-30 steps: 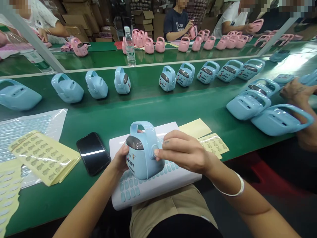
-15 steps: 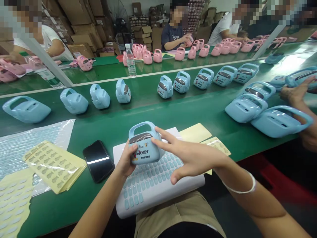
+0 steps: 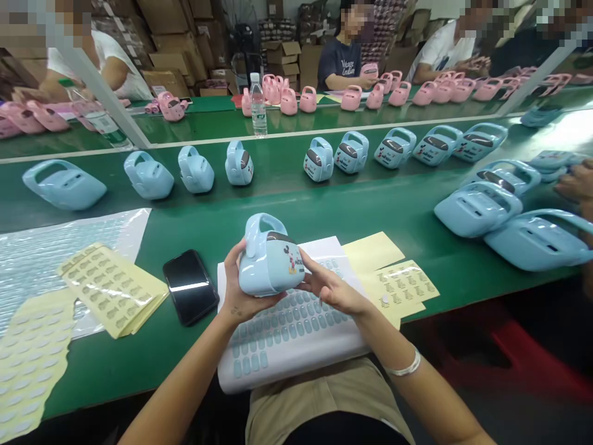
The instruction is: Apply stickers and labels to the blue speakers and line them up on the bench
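A light blue case with a handle and a Mickey print (image 3: 266, 262) is held up over a white sheet of blue oval stickers (image 3: 296, 352). My left hand (image 3: 238, 296) wraps round its left side and underside. On the right side, my right hand (image 3: 331, 287) has its fingers against the printed face, with the thumb near them. The case is turned so its side and part of the print show. Yellow sticker sheets (image 3: 403, 284) lie right of the white sheet.
A black phone (image 3: 191, 287) and more yellow sticker sheets (image 3: 113, 290) lie at the left. Blue cases (image 3: 500, 238) stand at the right and in a row behind. A bottle (image 3: 258, 105) stands farther back. People sit across the table; another person's hand is at the right edge.
The blue case has turned, showing its side instead of its full front. My right hand, spread out before, has come in lower against the case. The view has shifted slightly left.
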A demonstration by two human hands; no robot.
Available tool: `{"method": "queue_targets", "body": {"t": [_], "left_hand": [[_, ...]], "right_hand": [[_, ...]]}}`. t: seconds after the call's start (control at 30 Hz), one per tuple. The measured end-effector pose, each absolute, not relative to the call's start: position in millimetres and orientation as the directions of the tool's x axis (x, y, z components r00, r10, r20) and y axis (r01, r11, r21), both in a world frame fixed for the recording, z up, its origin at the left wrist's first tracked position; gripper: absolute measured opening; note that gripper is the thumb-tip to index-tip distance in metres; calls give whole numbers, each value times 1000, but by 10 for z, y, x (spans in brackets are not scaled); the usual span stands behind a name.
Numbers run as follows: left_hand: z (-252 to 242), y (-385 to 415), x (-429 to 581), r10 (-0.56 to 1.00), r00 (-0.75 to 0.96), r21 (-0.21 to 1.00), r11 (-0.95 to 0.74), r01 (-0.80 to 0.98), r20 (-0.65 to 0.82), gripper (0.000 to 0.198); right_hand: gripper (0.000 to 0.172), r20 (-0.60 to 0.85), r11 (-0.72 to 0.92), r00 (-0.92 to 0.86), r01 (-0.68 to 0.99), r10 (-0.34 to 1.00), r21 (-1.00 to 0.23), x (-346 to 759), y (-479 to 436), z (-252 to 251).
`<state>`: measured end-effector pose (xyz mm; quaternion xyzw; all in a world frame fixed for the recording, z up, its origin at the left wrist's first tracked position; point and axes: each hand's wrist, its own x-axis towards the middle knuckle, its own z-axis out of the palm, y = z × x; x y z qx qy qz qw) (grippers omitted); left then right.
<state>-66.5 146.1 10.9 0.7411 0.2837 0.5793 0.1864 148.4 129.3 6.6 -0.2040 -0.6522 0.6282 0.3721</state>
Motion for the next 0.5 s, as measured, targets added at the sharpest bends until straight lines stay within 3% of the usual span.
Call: {"method": "queue_targets", "body": {"t": [0.1, 0.17, 0.23, 0.3, 0.4, 0.5], "left_hand": [[147, 1468, -650, 547, 257, 513, -837, 191, 796, 109], [163, 1453, -618, 483, 304, 430, -874, 226, 821, 104], [165, 1428, -576, 420, 342, 335, -900, 279, 841, 94], [156, 1398, -534, 377, 350, 265, -907, 329, 858, 86], [140, 1354, -486, 344, 358, 210, -908, 363, 868, 80], [129, 1322, -463, 331, 373, 191, -911, 366, 867, 71]], "right_hand": [[102, 103, 259, -759, 89, 643, -962, 1705, 1344, 285], [96, 112, 412, -745, 232, 658, -881, 1811, 1344, 508], [78, 299, 555, -608, 287, 735, -781, 1799, 1296, 709], [49, 587, 699, -381, 344, 714, -627, 1677, 1223, 828], [16, 871, 812, -206, 503, 446, -297, 1435, 1145, 835], [11, 930, 809, -277, 587, 240, -33, 1301, 1143, 743]]}}
